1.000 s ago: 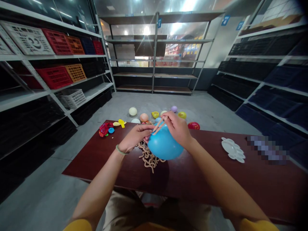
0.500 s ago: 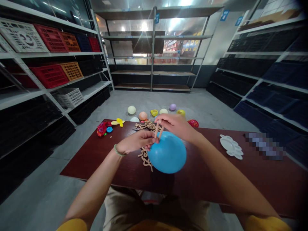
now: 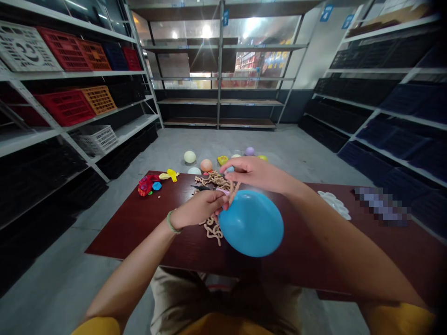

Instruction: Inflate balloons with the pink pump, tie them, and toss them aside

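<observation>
A blue inflated balloon [image 3: 252, 224] hangs over the table just right of my left hand [image 3: 204, 207]. That hand is closed in a pinch at the balloon's neck, where a length of tan cord [image 3: 233, 191] sticks up from the fingertips. How the cord runs around the neck is hidden by the fingers. My right hand [image 3: 256, 173] hovers above the balloon, thumb and fingers apart, close to the upper ends of the cord. Under and behind my hands lies a tangled heap of tan cord [image 3: 213, 228] on the table.
On the dark red table [image 3: 122, 228] are flat red balloons [image 3: 145, 185], a yellow balloon [image 3: 170, 175] and a white scalloped palette [image 3: 334, 204]. Round balloons, one of them peach [image 3: 206, 165], lie beyond the far edge. Shelves with crates [image 3: 71, 107] flank the room.
My right fingers have come off the cord and spread apart. The balloon has shifted right and slightly down, its neck still in my left hand. The camera view has tilted slightly.
</observation>
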